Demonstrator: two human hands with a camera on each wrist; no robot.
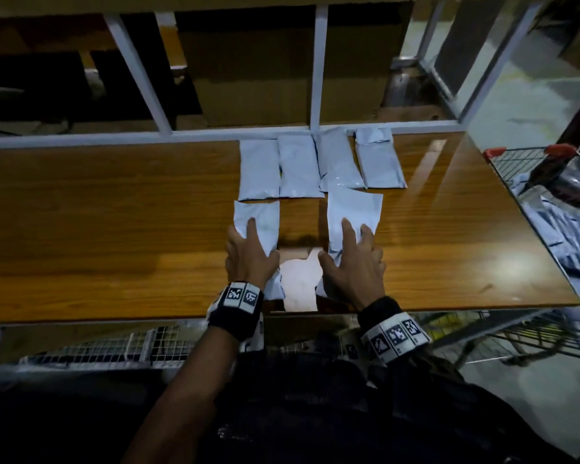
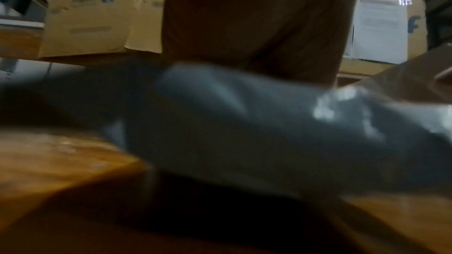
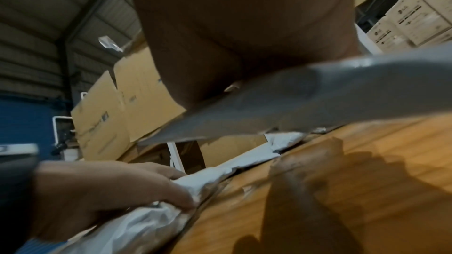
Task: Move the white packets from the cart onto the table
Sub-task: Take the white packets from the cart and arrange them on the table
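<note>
Several white packets (image 1: 295,165) lie side by side in a row at the back of the wooden table (image 1: 114,229). My left hand (image 1: 248,256) holds another white packet (image 1: 262,216) (image 2: 244,123) just in front of that row, fingers spread on top. My right hand (image 1: 352,259) holds a second white packet (image 1: 352,205) (image 3: 293,92) to its right, far end raised slightly off the wood. In the right wrist view my left hand (image 3: 110,190) pinches its crumpled packet. More packets (image 1: 556,236) lie in the wire cart (image 1: 549,162) at the right.
A white rail frame (image 1: 318,68) stands along the table's back edge, with cardboard boxes (image 1: 248,72) behind it. A pale patch (image 1: 298,283) shows on the wood between my hands. A wire basket (image 1: 114,346) sits below the front edge.
</note>
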